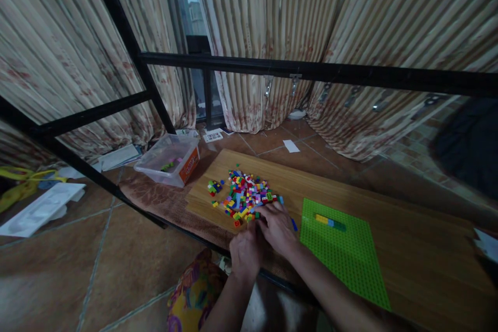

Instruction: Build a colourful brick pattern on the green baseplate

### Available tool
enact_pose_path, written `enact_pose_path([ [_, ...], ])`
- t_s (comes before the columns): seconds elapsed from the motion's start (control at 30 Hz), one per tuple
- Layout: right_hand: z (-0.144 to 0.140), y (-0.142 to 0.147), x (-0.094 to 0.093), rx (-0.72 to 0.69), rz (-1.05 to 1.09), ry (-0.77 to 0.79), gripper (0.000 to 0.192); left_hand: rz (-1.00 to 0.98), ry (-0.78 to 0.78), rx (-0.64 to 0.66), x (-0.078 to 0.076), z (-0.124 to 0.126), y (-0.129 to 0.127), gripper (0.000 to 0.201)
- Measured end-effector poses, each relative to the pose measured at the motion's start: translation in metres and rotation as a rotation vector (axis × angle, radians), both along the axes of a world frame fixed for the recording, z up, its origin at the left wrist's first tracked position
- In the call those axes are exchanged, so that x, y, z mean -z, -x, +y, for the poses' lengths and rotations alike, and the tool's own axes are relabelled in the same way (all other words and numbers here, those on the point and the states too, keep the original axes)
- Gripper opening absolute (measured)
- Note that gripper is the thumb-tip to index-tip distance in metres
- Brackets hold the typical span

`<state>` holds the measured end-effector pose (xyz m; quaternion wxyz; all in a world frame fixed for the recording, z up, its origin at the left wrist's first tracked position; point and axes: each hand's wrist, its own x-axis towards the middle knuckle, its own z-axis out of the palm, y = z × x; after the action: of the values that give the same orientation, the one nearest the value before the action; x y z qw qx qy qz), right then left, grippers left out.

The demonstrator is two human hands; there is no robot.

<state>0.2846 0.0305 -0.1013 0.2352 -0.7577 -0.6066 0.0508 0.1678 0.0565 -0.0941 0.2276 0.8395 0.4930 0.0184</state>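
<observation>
Both hands close together, low and near the middle of the view.

The left hand (pixel 245 251) is curled loosely, knuckles up, its forearm rising from the near edge. The right hand (pixel 277 228) lies just beside it to the right and slightly farther, palm down, fingers bent, its forearm running in from the near right.

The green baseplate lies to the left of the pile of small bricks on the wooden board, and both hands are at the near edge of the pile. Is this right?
Not quite. In the head view the green baseplate lies to the right of the pile of small bricks, not the left. The rest holds: both are on the wooden board, with the left hand and right hand at the pile's near edge.
</observation>
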Motion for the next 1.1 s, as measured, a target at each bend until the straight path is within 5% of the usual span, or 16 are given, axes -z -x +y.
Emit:
enact_pose_path([
  [0.17,-0.007,-0.001,-0.008,0.051,-0.031,-0.051,0.015,-0.022,0.011,0.000,-0.001,0.006,0.006,0.021],
  [0.3,-0.032,-0.030,-0.015,0.231,-0.056,-0.097,0.017,0.020,-0.013,-0.033,0.000,0.016,0.009,0.018],
  [0.43,-0.049,-0.070,-0.011,0.397,-0.180,0.108,0.019,-0.037,-0.050,-0.041,0.001,0.020,0.016,0.014],
  [0.63,-0.032,-0.081,-0.004,0.285,-0.187,0.313,0.020,-0.142,-0.107,-0.255,0.003,0.025,0.032,0.012],
  [0.9,-0.029,-0.071,-0.002,0.255,0.054,0.271,0.033,-0.084,-0.121,-0.216,0.008,0.033,0.031,0.020],
  [1.1,-0.032,-0.058,0.010,0.310,0.127,0.096,0.028,-0.160,-0.114,-0.230,0.005,0.030,0.027,0.017],
])
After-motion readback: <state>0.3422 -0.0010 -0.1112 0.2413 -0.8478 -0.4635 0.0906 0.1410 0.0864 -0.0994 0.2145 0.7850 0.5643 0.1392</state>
